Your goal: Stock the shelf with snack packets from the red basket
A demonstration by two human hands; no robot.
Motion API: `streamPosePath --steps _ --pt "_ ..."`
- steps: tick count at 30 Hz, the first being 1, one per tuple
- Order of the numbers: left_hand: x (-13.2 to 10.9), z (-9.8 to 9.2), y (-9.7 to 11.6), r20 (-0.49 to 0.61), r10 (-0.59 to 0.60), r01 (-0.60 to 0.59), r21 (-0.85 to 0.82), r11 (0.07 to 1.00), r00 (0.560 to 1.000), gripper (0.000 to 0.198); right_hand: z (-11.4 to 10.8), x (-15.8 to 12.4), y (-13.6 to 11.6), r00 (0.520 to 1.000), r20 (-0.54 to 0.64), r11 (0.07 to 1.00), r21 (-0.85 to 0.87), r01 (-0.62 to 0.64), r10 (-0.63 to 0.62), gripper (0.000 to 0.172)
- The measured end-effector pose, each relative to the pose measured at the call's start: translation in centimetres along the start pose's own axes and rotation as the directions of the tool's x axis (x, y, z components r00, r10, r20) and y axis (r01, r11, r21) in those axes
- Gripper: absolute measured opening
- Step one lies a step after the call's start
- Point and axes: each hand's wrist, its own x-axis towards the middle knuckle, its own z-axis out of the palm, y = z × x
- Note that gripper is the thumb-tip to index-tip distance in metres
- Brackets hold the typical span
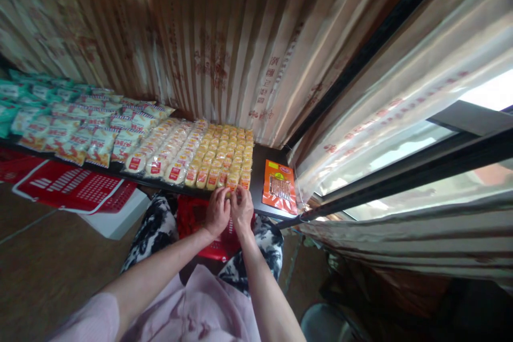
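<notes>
My left hand and my right hand are side by side at the front edge of a dark table. Their curled fingers meet the front end of the rows of small yellow wrapped snacks. Both hands look closed at the fingertips; the small packet they pinch is mostly hidden by the fingers. Left of the yellow rows lie rows of clear-wrapped pale round crackers with red labels. An orange snack pouch lies flat on the table to the right of my right hand.
Several white-and-orange snack bags and teal bags fill the table's left side. A red basket sits on my lap, another red basket by a white box. Curtains hang behind; a dark bar runs at right.
</notes>
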Motion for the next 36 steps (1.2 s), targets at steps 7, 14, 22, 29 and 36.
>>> streamPosePath --steps 7,14,22,29,36 --pt "1.3 -0.2 -0.4 0.046 0.094 -0.099 0.124 0.987 0.995 0.029 -0.2 0.5 0.0 0.999 0.038 0.998 -0.053 -0.021 0.023 0.03" --pt "2.1 -0.9 -0.8 0.106 0.288 -0.307 0.364 0.88 0.952 0.032 -0.2 0.5 -0.2 0.999 0.01 0.997 -0.064 -0.033 0.034 0.029" --pt "2.8 -0.1 -2.6 0.157 0.52 -0.541 0.33 0.774 0.84 0.036 -0.4 0.2 0.2 1.0 0.011 0.999 -0.042 0.005 -0.004 0.023" --pt "3.0 -0.2 -2.6 0.146 0.547 -0.563 0.306 0.768 0.825 0.039 -0.5 2.5 2.1 0.981 -0.18 0.997 -0.035 0.071 -0.076 0.04" --pt "3.6 0.0 -2.7 0.153 0.545 -0.565 0.277 0.777 0.825 0.042 1.6 6.3 4.0 0.995 -0.044 0.995 0.04 -0.088 0.09 0.063"
